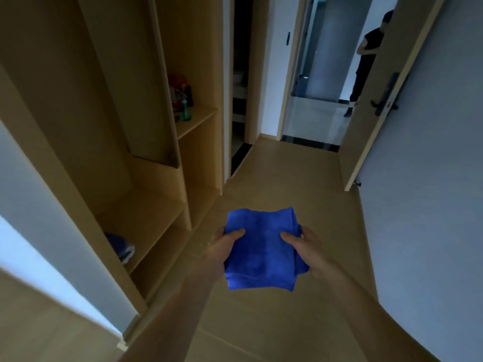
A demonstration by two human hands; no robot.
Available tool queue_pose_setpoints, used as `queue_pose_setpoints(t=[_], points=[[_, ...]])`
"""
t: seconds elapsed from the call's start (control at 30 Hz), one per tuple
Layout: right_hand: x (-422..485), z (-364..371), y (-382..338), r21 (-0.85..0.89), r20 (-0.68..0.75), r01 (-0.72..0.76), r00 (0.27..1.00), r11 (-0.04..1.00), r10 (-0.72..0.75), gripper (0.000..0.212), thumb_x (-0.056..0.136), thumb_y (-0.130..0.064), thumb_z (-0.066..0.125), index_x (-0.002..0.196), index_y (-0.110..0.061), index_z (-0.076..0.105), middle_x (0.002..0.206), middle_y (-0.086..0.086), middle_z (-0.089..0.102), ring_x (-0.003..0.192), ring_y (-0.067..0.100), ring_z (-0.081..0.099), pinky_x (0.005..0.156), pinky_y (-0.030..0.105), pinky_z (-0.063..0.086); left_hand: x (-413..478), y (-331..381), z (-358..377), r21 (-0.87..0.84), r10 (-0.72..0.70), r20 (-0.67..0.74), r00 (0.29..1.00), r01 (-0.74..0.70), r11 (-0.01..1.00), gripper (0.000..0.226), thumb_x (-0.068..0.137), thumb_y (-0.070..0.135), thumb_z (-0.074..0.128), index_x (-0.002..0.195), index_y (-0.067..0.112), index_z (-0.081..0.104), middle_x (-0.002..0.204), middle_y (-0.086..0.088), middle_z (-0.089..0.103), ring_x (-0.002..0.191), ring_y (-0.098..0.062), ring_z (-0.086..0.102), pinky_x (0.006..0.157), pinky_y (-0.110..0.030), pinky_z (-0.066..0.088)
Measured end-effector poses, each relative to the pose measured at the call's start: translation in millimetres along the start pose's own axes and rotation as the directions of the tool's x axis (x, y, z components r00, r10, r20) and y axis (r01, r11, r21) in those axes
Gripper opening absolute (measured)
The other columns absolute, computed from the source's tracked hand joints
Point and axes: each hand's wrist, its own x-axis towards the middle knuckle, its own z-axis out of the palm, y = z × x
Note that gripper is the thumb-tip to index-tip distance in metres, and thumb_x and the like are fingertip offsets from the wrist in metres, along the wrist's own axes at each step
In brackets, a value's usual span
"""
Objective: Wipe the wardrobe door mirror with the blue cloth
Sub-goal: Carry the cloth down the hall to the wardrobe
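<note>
Blue cloth (261, 249) folded into a thick square, left hand (224, 244) and right hand (305, 246) gripping its sides

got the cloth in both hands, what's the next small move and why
Probably turn left and raise the blue cloth toward the pale glossy panel, seemingly the door mirror. The cloth is folded, pinched by the left hand and right hand, thumbs on top, held over the floor and touching no surface.

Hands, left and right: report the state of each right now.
Left hand: grips the left edge of the folded blue terry cloth, thumb on top.
Right hand: grips the cloth's right edge, thumb on top.
</note>
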Motion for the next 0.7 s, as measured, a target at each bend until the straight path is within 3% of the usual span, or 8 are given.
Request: queue_pose_setpoints(t=[0.1, 0.17, 0.23, 0.33, 0.47, 0.7], points=[[49.6, 13.5, -9.6, -0.020, 0.098, 0.026, 0.995, 0.999, -0.024, 0.004, 0.095, -0.022, 0.067, 0.097, -0.025, 0.065, 0.084, -0.009, 0.078, 0.075, 0.006, 0.074, 0.065, 0.023, 0.052, 36.1, 11.1, -7.6, 0.002, 0.001, -0.107, 0.994, -0.001, 1.000, 0.012, 0.090, 0.047, 0.070, 0.094, 0.039, 0.061, 0.097, 0.012, 0.064, 0.097, -0.016, 0.061, 0.093, -0.037, 0.053], [86.2, 19.7, -18.3, -0.031, 0.161, 0.055, 0.986, 0.998, -0.049, 0.004, 0.096, -0.020, 0.065, 0.095, -0.024, 0.066, 0.080, -0.012, 0.077, 0.073, 0.003, 0.073, 0.064, 0.022, 0.052, 63.4, 21.6, -8.0, 0.007, 0.015, -0.157, 0.988, -0.014, 1.000, 0.026, 0.089, 0.047, 0.071, 0.112, 0.035, 0.065, 0.107, 0.007, 0.067, 0.111, -0.024, 0.061, 0.106, -0.045, 0.048], [121.6, 21.8, -30.6, -0.038, 0.218, 0.080, 0.974, 0.996, -0.070, 0.006, 0.096, -0.019, 0.065, 0.093, -0.025, 0.066, 0.080, -0.012, 0.077, 0.073, 0.001, 0.073, 0.062, 0.019, 0.052, 85.2, 36.6, -2.6, -0.032, 0.016, -0.187, 0.982, -0.022, 0.999, 0.029, 0.090, 0.044, 0.072, 0.115, 0.031, 0.064, 0.106, 0.005, 0.068, 0.108, -0.024, 0.063, 0.101, -0.043, 0.049], [174.3, 19.7, -51.8, -0.017, 0.305, 0.084, 0.950, 0.996, -0.075, 0.006, 0.096, -0.022, 0.065, 0.096, -0.027, 0.067, 0.087, -0.014, 0.077, 0.076, -0.001, 0.073, 0.060, 0.015, 0.052, 113.7, 61.2, 6.7, -0.068, 0.016, -0.286, 0.958, -0.037, 0.997, 0.010, 0.092, 0.041, 0.070, 0.097, 0.036, 0.063, 0.100, 0.007, 0.067, 0.094, -0.016, 0.063, 0.094, -0.039, 0.049], [230.1, 20.5, -79.8, -0.001, 0.370, 0.081, 0.926, 0.997, -0.075, 0.006, 0.094, -0.027, 0.067, 0.098, -0.031, 0.065, 0.088, -0.019, 0.076, 0.075, -0.004, 0.072, 0.062, 0.018, 0.051, 139.7, 85.6, 17.3, -0.186, 0.049, -0.311, 0.949, -0.111, 0.976, 0.019, 0.089, 0.026, 0.074, 0.108, 0.025, 0.073, 0.102, 0.001, 0.080, 0.096, -0.019, 0.075, 0.073, -0.033, 0.060], [304.6, 45.9, -104.0, -0.031, 0.457, 0.095, 0.887, 0.995, -0.070, 0.007, 0.095, -0.023, 0.067, 0.102, -0.024, 0.067, 0.089, -0.012, 0.078, 0.079, 0.003, 0.074, 0.066, 0.022, 0.052, 188.0, 121.0, 9.4, -0.208, 0.030, -0.390, 0.920, -0.120, 0.971, 0.025, 0.087, 0.028, 0.076, 0.111, 0.025, 0.071, 0.100, 0.002, 0.080, 0.096, -0.022, 0.075, 0.079, -0.038, 0.061]])
